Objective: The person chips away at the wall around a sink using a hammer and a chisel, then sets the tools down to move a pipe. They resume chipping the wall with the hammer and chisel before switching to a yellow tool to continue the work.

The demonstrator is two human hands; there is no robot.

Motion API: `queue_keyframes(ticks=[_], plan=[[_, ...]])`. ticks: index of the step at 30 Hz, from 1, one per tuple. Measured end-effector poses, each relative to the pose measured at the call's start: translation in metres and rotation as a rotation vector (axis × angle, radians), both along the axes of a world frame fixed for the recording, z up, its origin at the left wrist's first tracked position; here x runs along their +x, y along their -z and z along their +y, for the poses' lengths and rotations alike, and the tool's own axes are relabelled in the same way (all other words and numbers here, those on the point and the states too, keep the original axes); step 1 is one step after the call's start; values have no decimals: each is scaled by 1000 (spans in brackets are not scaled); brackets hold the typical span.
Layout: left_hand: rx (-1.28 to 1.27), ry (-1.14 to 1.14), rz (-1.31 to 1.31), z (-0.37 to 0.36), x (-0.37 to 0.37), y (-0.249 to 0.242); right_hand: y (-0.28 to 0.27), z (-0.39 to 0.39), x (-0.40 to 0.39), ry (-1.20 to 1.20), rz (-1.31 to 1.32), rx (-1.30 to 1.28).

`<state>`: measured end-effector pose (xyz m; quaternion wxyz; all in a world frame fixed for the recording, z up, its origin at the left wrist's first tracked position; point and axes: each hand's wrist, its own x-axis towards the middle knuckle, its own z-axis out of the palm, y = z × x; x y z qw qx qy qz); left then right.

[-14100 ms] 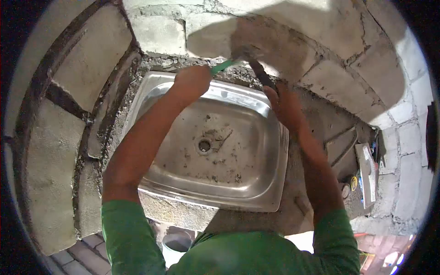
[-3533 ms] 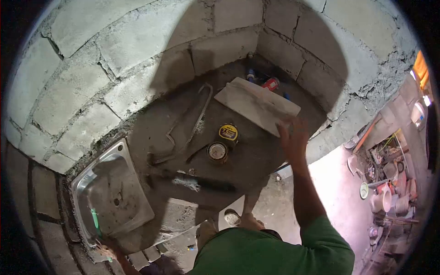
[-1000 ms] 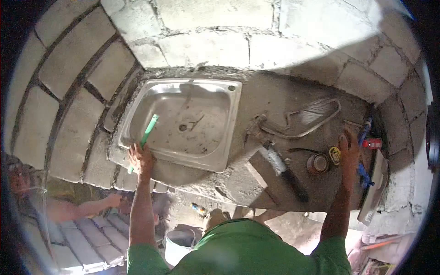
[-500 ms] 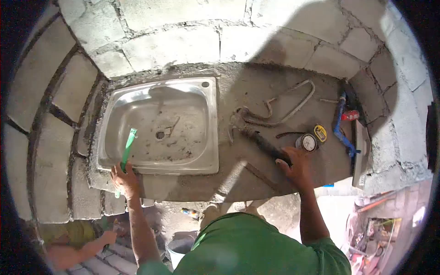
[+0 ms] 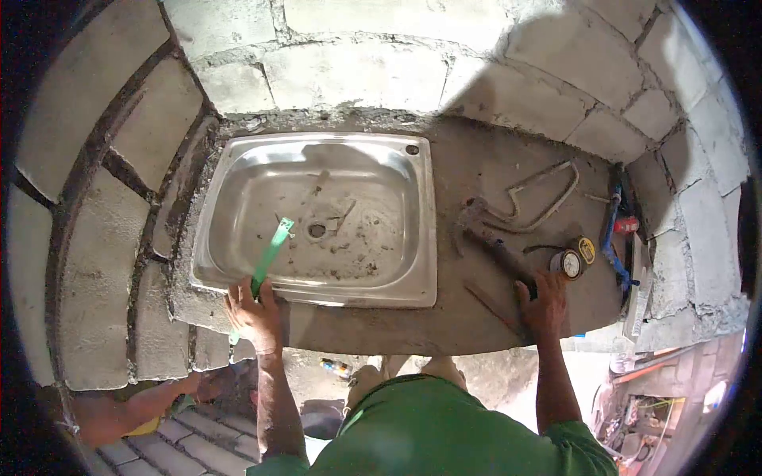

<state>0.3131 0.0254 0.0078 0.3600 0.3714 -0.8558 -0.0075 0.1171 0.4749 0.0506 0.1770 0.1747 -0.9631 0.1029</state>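
My left hand holds a green strip-like tool at the front left edge of the metal sink; the strip's upper end reaches over the basin. To the right, my right hand is closed around the handle end of a dark-handled hammer, which lies on the grey countertop. Beyond the hammer lies a bent metal rod or frame. A round tin and a yellow tape measure sit just past my right hand. Grit and small debris lie in the basin.
A thin bar lies near the counter's front. Blue pipe, a red item and a long level-like tool stand at the right. Block walls surround the counter. Another person's arm shows at lower left.
The view has shifted, so the sink and counter appear farther right. The green strip now reaches further over the basin. The other person's arm has changed position.
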Motion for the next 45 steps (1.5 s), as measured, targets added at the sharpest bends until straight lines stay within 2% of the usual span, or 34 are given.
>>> queue_keyframes(ticks=[3, 5, 7, 9, 11, 13, 17, 19, 20, 21, 22, 24, 25, 26, 27, 28, 30, 31, 35, 37, 40, 43, 44, 45], plan=[[-101, 5, 9, 1, 0, 0, 3, 4, -2, 6, -36, 16], [56, -30, -9, 7, -3, -10, 6, 7, -1, 14, -69, 12], [90, -16, 9, 8, -4, -12, 6, 6, -2, 64, -15, 107], [119, -19, 27, 8, -1, -10, 0, 0, 2, 68, -13, 85], [35, 12, -9, 1, 0, -2, -1, 0, -1, 60, -13, 55], [32, -7, -9, 3, 0, -2, 7, 4, -2, 2, 71, -29], [-9, 36, -4, 3, -2, -3, 9, 9, -3, 94, -18, -65], [-70, 60, -3, 1, -11, -11, 6, 13, -6, 131, -202, -24], [48, 132, -7, 0, -19, -24, 6, 13, -6, 135, -209, -27], [172, 200, -13, 0, -27, -37, 4, 12, -6, 76, -101, -44], [173, 197, -17, -3, -38, -51, 3, 11, -7, 14, 11, -62], [863, 263, 134, -13, -66, -77, 2, 14, -11, -15, 18, -70], [856, 249, 139, -19, -78, -82, 4, 13, -13, -37, 28, -82], [957, 280, 179, -23, -89, -86, 8, 15, -12, -52, 27, -92], [1056, 313, 219, -27, -97, -89, 14, 19, -9, -3, -6, -97], [1043, 302, 221, -29, -104, -90, 15, 18, -10, 48, -39, -104], [1249, 281, 252, -31, -116, -91, 6, 17, -12, 48, -143, -149], [1237, 277, 247, -32, -119, -90, -1, 16, -11, 57, -249, -179], [1197, 322, 192, -39, -123, -75, -5, 10, -5, 57, -195, -271], [1141, 375, 168, -44, -125, -73, -5, 12, -6, 70, -118, -151], [1029, 357, 69, -56, -136, -76, -6, 15, -11, -20, -65, -110], [884, 356, -4, -84, -148, -67, -6, 7, -8, 20, -58, -77], [691, 298, -31, -109, -155, -50, -20, -3, 0, 25, -53, -74], [501, 240, -56, -127, -162, -40, -59, -28, 13, 30, -138, -112]])
